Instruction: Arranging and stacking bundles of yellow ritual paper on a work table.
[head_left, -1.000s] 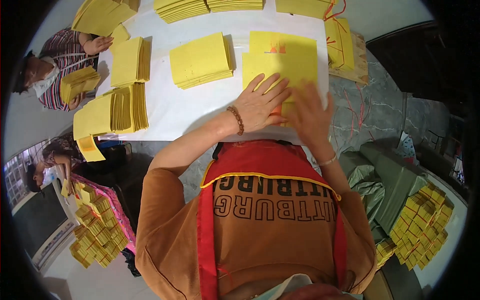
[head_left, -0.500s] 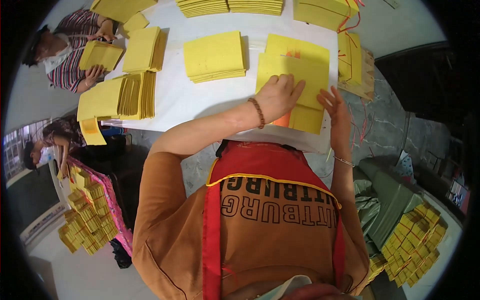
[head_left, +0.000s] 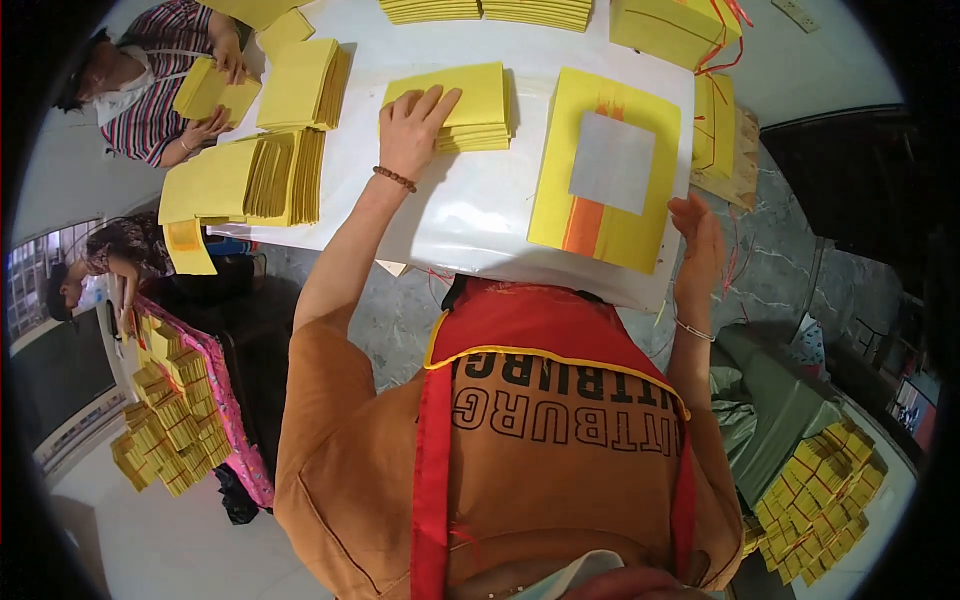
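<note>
My left hand (head_left: 409,135) lies with its fingers spread on a small stack of folded yellow paper sheets (head_left: 478,105) in the middle of the white-covered table. To the right lies a larger flat pile of yellow paper (head_left: 565,155), with a silvery-grey square (head_left: 613,161) and an orange-red band (head_left: 582,225) on its top sheet. Beside that pile's right edge is my right hand (head_left: 699,240), fingers loosely bent and apart from the thumb, with nothing seen in it. Whether its fingertips touch the paper is hard to tell.
More folded yellow stacks (head_left: 300,88) stand at the table's left and far edges. A person in a striped top (head_left: 165,75) handles yellow paper there. Red-tied bundles (head_left: 713,125) stand at the right. Another person bends over bundles (head_left: 175,400) at far left; more bundles (head_left: 815,500) lie lower right.
My left hand has left the right-hand pile and moved left onto the folded stack. The pile's silvery-grey square now shows uncovered. My right hand has dropped slightly, its fingers more bent.
</note>
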